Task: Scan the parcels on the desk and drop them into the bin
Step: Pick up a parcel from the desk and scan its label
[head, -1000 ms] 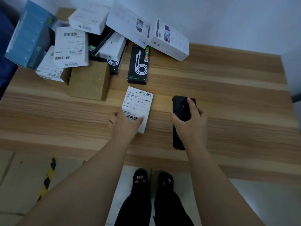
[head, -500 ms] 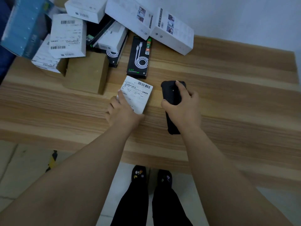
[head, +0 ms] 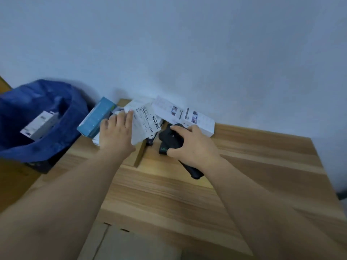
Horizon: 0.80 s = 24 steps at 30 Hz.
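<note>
so the left hand [head: 117, 131] has a flat white parcel with a printed barcode label [head: 145, 124] lifted off the light wooden desk [head: 244, 166], thumb and fingers wrapped around its left edge, label side facing up toward the camera. the right hand [head: 191, 147] is clenched around a chunky black handheld scanner [head: 171, 140], its head angled at the parcel's barcode end and just beside it. looks to me like the scan itself is happening right here, no way to tell if it's registered though.

the blue fabric-lined bin [head: 37, 124] sits off the desk's far left corner, and there's already at least one white box [head: 40, 124] lying inside, so some of the job seems done. the held parcel isn't in yet.

plenty left: a pile is bunched up at the far left corner of the desk against the wall, including a teal rectangular box [head: 95, 119] leaning at the corner, a long white box with small product photos [head: 185, 115] by the far edge, and a brown cardboard box [head: 139, 153] mostly hidden under the left hand. hard to count them exactly, the hands cover a bunch. i'd say early-to-middle of the task.
</note>
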Each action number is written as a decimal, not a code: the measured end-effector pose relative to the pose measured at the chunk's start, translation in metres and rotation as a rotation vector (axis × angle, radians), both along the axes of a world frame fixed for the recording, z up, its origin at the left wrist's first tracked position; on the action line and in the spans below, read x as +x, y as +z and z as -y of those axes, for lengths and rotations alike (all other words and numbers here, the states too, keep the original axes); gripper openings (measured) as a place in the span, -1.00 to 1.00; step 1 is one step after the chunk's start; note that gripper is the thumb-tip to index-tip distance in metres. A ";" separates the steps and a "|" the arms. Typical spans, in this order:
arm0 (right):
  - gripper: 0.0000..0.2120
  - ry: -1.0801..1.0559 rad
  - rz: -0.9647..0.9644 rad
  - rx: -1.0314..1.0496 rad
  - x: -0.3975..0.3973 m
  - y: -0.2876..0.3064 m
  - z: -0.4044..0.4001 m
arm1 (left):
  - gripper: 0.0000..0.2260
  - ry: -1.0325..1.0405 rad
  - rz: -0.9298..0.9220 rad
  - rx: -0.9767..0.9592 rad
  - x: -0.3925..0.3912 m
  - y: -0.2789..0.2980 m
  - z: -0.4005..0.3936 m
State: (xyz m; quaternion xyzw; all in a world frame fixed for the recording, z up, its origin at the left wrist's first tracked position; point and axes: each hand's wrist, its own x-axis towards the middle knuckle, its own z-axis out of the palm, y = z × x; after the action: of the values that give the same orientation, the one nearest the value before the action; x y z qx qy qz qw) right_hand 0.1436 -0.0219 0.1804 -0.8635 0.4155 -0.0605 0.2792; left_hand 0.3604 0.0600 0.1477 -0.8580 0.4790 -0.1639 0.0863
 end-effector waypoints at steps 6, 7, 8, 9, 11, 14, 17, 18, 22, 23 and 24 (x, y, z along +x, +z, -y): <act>-0.35 0.100 -0.094 -0.136 -0.005 0.048 -0.009 | -0.01 0.005 0.117 -0.053 0.008 0.042 -0.015; -0.36 0.116 -0.117 -0.158 -0.007 0.053 -0.011 | -0.03 0.018 0.129 -0.057 0.008 0.046 -0.017; -0.36 0.126 -0.131 -0.172 -0.008 0.057 -0.013 | -0.04 0.034 0.139 -0.048 0.008 0.049 -0.020; -0.37 0.131 -0.140 -0.183 -0.009 0.061 -0.014 | -0.04 0.045 0.146 -0.042 0.007 0.052 -0.021; -0.37 0.135 -0.146 -0.204 -0.011 0.067 -0.017 | -0.03 0.059 0.161 -0.027 0.005 0.058 -0.024; -0.37 0.144 -0.161 -0.225 -0.012 0.074 -0.020 | -0.01 0.069 0.168 -0.024 0.004 0.060 -0.028; -0.39 0.145 -0.176 -0.234 -0.015 0.079 -0.023 | 0.00 0.072 0.188 -0.027 0.005 0.059 -0.031; -0.40 0.138 -0.176 -0.238 -0.016 0.081 -0.023 | 0.00 0.073 0.188 -0.025 0.006 0.058 -0.032; -0.40 0.091 -0.083 -0.191 -0.022 0.087 -0.021 | 0.02 0.120 0.151 -0.022 0.000 0.061 -0.032; -0.40 0.081 -0.047 -0.170 -0.022 0.089 -0.021 | 0.02 0.146 0.112 -0.038 -0.003 0.063 -0.031; -0.39 0.074 -0.015 -0.151 -0.022 0.089 -0.021 | 0.03 0.177 0.050 -0.065 -0.007 0.065 -0.031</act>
State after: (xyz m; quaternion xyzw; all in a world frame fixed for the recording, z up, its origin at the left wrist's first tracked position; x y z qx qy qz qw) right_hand 0.1217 -0.0006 0.2696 -0.8973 0.3796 -0.0750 0.2123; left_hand 0.3536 0.0909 0.2123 -0.8950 0.3935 -0.1924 0.0845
